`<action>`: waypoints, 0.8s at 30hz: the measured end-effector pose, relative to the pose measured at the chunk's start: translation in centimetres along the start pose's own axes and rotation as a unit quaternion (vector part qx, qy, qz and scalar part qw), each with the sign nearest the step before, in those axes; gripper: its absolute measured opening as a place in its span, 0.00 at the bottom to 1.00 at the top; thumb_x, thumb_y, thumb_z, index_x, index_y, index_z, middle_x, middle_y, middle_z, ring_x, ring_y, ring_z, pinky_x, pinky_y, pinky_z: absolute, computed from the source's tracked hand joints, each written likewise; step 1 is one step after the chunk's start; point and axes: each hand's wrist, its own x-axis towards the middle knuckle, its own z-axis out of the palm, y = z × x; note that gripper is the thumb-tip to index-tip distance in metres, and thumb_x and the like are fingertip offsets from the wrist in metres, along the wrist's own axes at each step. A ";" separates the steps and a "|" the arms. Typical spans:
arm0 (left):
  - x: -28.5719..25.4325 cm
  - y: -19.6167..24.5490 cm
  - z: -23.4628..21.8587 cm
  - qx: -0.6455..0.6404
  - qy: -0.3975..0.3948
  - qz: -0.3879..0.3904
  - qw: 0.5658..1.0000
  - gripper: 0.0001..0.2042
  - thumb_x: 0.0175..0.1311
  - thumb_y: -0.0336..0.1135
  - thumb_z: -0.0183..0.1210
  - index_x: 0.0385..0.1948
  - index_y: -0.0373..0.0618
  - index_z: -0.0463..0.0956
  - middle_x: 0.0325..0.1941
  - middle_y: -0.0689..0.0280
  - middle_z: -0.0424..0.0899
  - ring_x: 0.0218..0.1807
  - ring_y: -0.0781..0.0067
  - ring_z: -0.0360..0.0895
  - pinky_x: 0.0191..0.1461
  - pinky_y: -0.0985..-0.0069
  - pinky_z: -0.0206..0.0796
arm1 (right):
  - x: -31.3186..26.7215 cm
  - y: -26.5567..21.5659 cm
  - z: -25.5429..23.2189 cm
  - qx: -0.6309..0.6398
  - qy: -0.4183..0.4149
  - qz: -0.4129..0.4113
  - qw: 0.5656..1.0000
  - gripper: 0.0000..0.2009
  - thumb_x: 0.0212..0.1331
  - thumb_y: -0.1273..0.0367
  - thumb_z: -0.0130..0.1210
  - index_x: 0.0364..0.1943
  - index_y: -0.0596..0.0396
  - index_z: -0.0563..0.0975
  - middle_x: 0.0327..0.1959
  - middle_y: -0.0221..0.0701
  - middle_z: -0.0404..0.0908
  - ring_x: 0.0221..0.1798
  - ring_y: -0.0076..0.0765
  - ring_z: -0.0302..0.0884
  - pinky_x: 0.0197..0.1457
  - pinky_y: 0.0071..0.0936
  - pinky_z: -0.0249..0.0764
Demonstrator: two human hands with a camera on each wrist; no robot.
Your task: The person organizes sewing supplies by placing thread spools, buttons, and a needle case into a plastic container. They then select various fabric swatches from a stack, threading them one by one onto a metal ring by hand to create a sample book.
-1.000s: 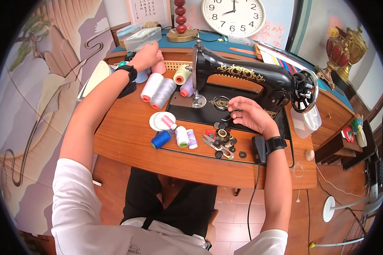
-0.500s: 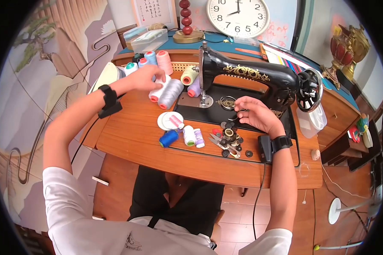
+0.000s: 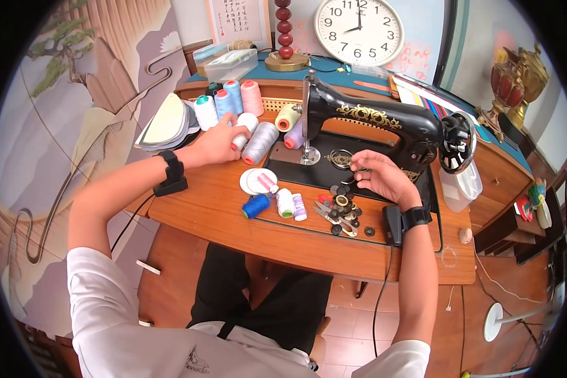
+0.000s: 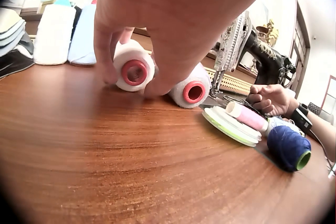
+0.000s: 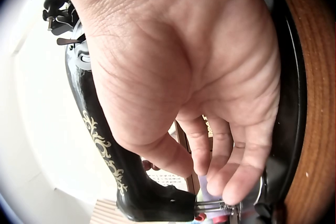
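Observation:
My left hand point(image 3: 215, 145) grips a white thread cone point(image 3: 249, 121) lying on its side, the thumb and fingers on either side of it in the left wrist view. Right beside it lies a silvery-grey thread cone point(image 3: 261, 143). Behind the hand, a white cone with a green top point(image 3: 206, 113), blue cones point(image 3: 232, 96) and a pink cone point(image 3: 251, 98) stand upright. My right hand point(image 3: 385, 178) hovers with loosely bent fingers by the bed of a black sewing machine point(image 3: 372, 116); nothing shows in its grasp.
Small thread spools and white discs point(image 3: 251, 181) lie in front of the machine. Scissors point(image 3: 334, 217) and several dark buttons point(image 3: 343, 201) lie below the right hand. A stack of fabric pieces point(image 3: 167, 126) lies at the left; yellow point(image 3: 287, 116) and purple cones sit by the machine.
My left hand has left the upright pink cone at the back, come toward me, and taken hold of the lying white cone. My right hand stays in nearly the same place.

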 end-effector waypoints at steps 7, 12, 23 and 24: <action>1.5 0.2 -0.8 0.010 0.055 -0.032 0.998 0.19 0.52 0.36 0.67 0.49 0.59 0.82 0.56 0.56 0.69 0.47 0.51 0.81 0.54 0.62 0.76 | -0.1 0.1 0.1 -0.001 0.005 -0.002 1.000 0.05 0.71 0.71 0.53 0.45 0.54 0.78 0.38 0.27 0.79 0.36 0.23 0.77 0.41 0.23 0.79; 3.7 -1.5 -2.7 -0.003 0.187 0.047 0.981 0.14 0.54 0.41 0.62 0.40 0.48 0.85 0.37 0.56 0.77 0.43 0.55 0.79 0.55 0.63 0.72 | 0.1 0.1 -0.1 -0.006 0.007 0.005 1.000 0.04 0.70 0.71 0.54 0.44 0.53 0.78 0.39 0.27 0.80 0.36 0.23 0.78 0.42 0.24 0.80; 7.0 -2.0 -6.7 -0.024 0.188 -0.024 0.982 0.18 0.58 0.47 0.61 0.43 0.44 0.83 0.39 0.48 0.84 0.45 0.47 0.82 0.50 0.57 0.73 | 0.2 0.1 -0.1 0.000 0.010 0.005 1.000 0.04 0.70 0.72 0.54 0.45 0.55 0.78 0.37 0.27 0.80 0.36 0.23 0.79 0.40 0.24 0.81; 7.4 -2.2 -6.5 -0.009 0.190 -0.027 0.981 0.19 0.59 0.46 0.61 0.45 0.41 0.80 0.40 0.46 0.84 0.46 0.45 0.82 0.50 0.56 0.73 | 0.2 0.1 0.0 0.000 0.010 0.005 1.000 0.04 0.70 0.72 0.54 0.44 0.55 0.78 0.38 0.27 0.80 0.36 0.22 0.79 0.40 0.23 0.81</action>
